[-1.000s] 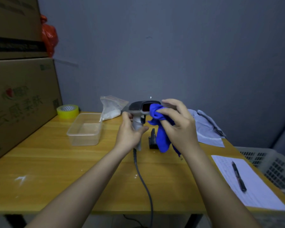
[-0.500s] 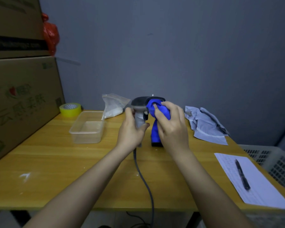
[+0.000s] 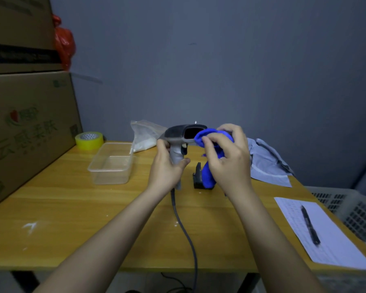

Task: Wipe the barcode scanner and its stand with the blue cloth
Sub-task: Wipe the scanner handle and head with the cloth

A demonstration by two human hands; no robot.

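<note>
- The left hand [image 3: 167,170] is wrapped around the grey handle of the barcode scanner [image 3: 181,137], holding it upright above the surface [image 3: 72,208], its dark window facing right.
- The right hand [image 3: 227,157] is closed on the blue cloth [image 3: 207,136], bunching it against the front of the scanner head; the rest of the cloth hangs down below the palm.
- The step in hand looks like wiping the head and window. To do it well, I would keep the left grip firm on the handle and clear of the trigger, press with a smooth pad of cloth rather than a knot, and turn the scanner so each face meets the cloth.
- The black stand [image 3: 198,176] sits on the surface just below the hands, partly hidden by the hanging cloth; it appears not yet wiped.
- The cable [image 3: 184,225] runs from the handle toward the near edge and over it, so big swings could tug it.
- Open room lies in front and to the left of the hands. A clear plastic tub [image 3: 111,163] stands to the left, a grey cloth [image 3: 266,163] lies just to the right, and paper with a pen [image 3: 310,224] rests near the right edge.
</note>
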